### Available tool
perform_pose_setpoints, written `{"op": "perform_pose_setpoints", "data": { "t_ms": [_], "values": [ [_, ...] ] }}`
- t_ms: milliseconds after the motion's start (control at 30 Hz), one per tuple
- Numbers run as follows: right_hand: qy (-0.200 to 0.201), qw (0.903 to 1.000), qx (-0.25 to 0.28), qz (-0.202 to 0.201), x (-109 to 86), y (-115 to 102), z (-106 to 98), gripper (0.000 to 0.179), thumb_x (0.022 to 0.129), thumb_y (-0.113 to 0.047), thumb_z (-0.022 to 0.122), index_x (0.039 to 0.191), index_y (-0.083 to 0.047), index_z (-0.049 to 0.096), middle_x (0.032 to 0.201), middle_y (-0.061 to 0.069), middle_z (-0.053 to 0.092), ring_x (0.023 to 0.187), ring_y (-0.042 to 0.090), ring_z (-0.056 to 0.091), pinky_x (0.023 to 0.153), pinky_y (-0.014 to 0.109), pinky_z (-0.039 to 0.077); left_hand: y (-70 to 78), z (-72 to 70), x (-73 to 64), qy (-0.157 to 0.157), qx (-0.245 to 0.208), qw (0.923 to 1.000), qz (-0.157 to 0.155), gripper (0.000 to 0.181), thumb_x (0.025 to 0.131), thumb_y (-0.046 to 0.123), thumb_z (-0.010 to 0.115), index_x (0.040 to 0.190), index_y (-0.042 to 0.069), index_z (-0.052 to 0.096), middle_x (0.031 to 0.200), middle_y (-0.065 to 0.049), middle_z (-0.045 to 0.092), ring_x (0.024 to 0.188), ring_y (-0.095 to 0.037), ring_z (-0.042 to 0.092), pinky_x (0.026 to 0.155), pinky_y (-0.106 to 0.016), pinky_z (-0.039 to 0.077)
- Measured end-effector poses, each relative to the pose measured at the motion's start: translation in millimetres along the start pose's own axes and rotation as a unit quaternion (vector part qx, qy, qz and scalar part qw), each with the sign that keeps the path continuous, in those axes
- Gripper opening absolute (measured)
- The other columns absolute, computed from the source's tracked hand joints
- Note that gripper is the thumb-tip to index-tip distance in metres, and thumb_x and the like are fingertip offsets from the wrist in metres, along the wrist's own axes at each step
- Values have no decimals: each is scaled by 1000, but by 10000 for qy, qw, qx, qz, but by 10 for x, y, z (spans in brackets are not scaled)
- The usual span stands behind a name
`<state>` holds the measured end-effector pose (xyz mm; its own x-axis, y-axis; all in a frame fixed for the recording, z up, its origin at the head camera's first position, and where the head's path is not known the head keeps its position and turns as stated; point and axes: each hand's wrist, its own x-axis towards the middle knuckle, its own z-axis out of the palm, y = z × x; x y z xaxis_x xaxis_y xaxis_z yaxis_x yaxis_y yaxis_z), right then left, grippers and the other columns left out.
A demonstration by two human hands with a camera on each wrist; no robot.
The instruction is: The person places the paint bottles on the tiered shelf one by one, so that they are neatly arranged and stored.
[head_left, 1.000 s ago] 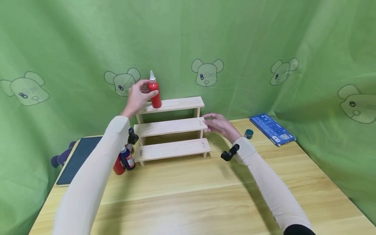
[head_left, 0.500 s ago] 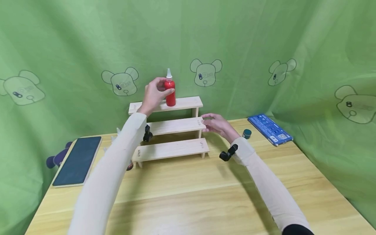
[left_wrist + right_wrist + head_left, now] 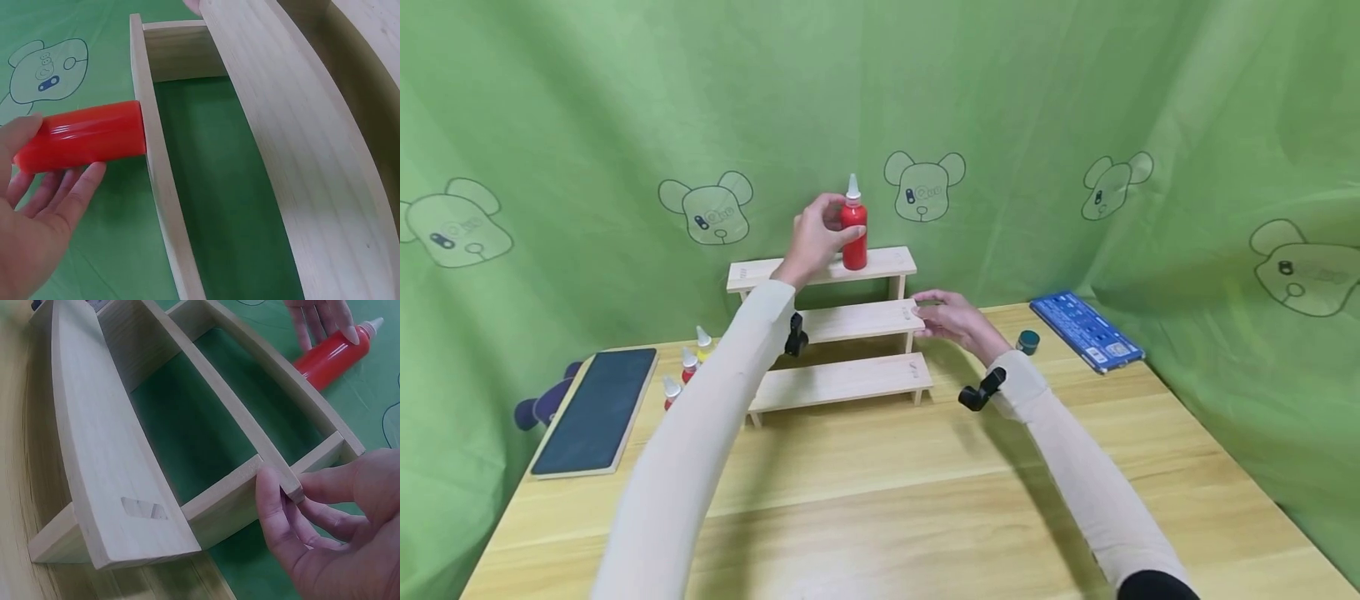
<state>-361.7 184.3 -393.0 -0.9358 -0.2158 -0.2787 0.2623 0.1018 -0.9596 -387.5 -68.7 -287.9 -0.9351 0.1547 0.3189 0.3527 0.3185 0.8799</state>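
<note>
A three-tier wooden display stand stands on the table. On its top shelf, right of the middle, is an upright red squeeze bottle with a pointed white nozzle. My left hand grips this bottle from the left, thumb in front and fingers behind. In the left wrist view, the base of the bottle meets the top board's surface. My right hand pinches the right end of the middle shelf. The right wrist view shows thumb and fingers of the right hand around that board's end.
Several bottles with white nozzles, among them a red bottle, stand left of the stand, partly behind my left sleeve. A dark board lies at the far left. On the right are a small green jar and a blue flat package.
My left hand has moved right along the top shelf with the red squeeze bottle, from its left part to right of the middle. The right hand has stayed on the middle shelf's end.
</note>
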Motion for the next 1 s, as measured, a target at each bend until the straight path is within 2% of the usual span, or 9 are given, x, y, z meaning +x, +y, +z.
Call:
{"op": "perform_pose_setpoints", "data": {
  "t_ms": [133, 300, 400, 567, 667, 767, 933, 1000],
  "values": [
    [-28, 10000, 44, 51, 24, -25, 2, 53, 105, -1, 55, 155, 1, 39, 107, 11, 62, 76, 14, 64, 80, 24, 62, 42, -112, -16, -16, 221, 9997, -107, 69, 95, 14, 78, 154, 12, 43, 147, -16, 58, 132, -31, 59, 111, -44, 51],
    [-208, 9987, 396, 243, 72, -12, -15, 54, 105, 0, 54, 157, -1, 37, 106, 10, 64, 77, 15, 67, 79, 25, 63, 76, -378, -150, -89, 537, 9984, -130, 75, 95, 21, 79, 158, 15, 39, 155, -16, 50, 141, -34, 51, 114, -49, 48],
    [-370, 9960, 736, 358, 104, -11, -44, 55, 105, 2, 53, 157, -2, 37, 106, 10, 64, 80, 17, 69, 78, 25, 64, 74, -561, -232, -136, 682, 9976, -67, 70, 98, 22, 76, 157, 13, 40, 156, -17, 50, 142, -35, 50, 114, -51, 48],
    [-487, 9936, 955, 367, 133, 1, -69, 53, 105, 3, 53, 156, -3, 38, 106, 10, 64, 82, 18, 69, 77, 26, 64, 26, -885, -362, 249, 643, 9975, 136, 48, 104, 18, 65, 149, 5, 50, 151, -17, 55, 137, -31, 54, 115, -43, 48],
    [-533, 9935, 918, 416, 125, 6, -77, 55, 105, 3, 52, 158, -3, 36, 107, 10, 63, 82, 18, 68, 78, 27, 64, -30, -1083, -484, 564, 570, 9967, 135, 42, 107, 16, 60, 145, 2, 53, 148, -17, 57, 133, -28, 57, 111, -35, 51],
    [-543, 9950, 750, 387, 112, -23, -60, 58, 105, 2, 54, 160, -4, 36, 106, 8, 65, 82, 17, 70, 83, 28, 64, -80, -1301, -647, 764, 708, 9944, 152, 38, 108, 14, 57, 143, 0, 55, 145, -18, 59, 128, -27, 59, 107, -33, 53],
    [-354, 9980, 493, 196, 94, -85, -30, 57, 104, 1, 57, 159, -4, 40, 101, 6, 69, 80, 15, 72, 86, 28, 64, -172, -1646, -897, 774, 1311, 9879, 301, 36, 108, 19, 58, 140, 2, 59, 140, -17, 62, 123, -22, 59, 113, -39, 48],
    [-333, 9981, 474, 227, 113, -81, -24, 57, 104, 2, 57, 158, -4, 41, 100, 6, 69, 80, 15, 72, 86, 29, 64, -244, -1768, -1011, 766, 1502, 9854, 230, 37, 108, 23, 58, 140, 4, 59, 140, -17, 63, 120, -15, 59, 113, -35, 47]
  ]
}}
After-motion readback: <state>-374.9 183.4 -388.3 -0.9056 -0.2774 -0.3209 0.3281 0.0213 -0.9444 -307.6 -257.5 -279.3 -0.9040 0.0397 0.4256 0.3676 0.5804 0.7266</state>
